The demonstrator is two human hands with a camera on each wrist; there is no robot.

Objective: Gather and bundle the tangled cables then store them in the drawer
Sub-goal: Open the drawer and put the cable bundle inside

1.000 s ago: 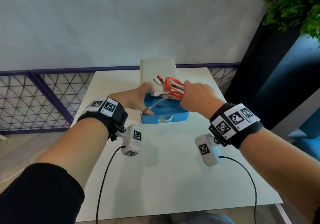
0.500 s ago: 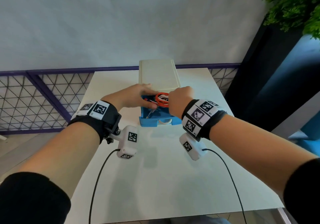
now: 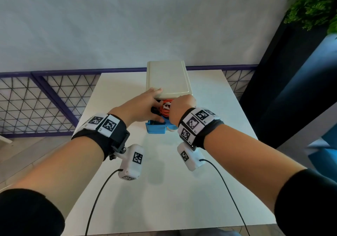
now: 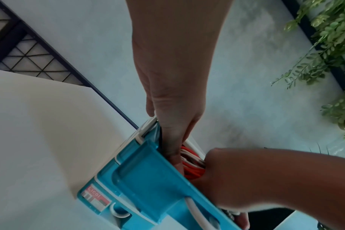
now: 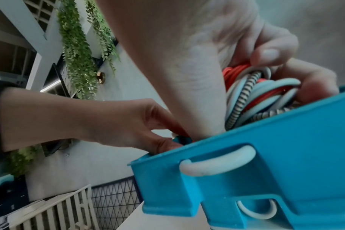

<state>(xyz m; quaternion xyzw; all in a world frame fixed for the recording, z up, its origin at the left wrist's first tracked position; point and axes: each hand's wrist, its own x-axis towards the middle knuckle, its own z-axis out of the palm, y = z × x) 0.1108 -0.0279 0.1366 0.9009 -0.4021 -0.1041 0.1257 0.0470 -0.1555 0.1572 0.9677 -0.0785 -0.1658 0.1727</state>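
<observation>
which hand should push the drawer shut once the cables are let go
Probably the left hand. It reaches into the blue drawer at its left side but grips nothing visible, so it could shift to the front. The right hand grips the cable bundle inside and must release first.

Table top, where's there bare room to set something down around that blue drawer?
The table is bare in front of the blue drawer, and on strips left and right of the white cabinet. The drawer is crowded: cable bundle, left hand and right hand.
</observation>
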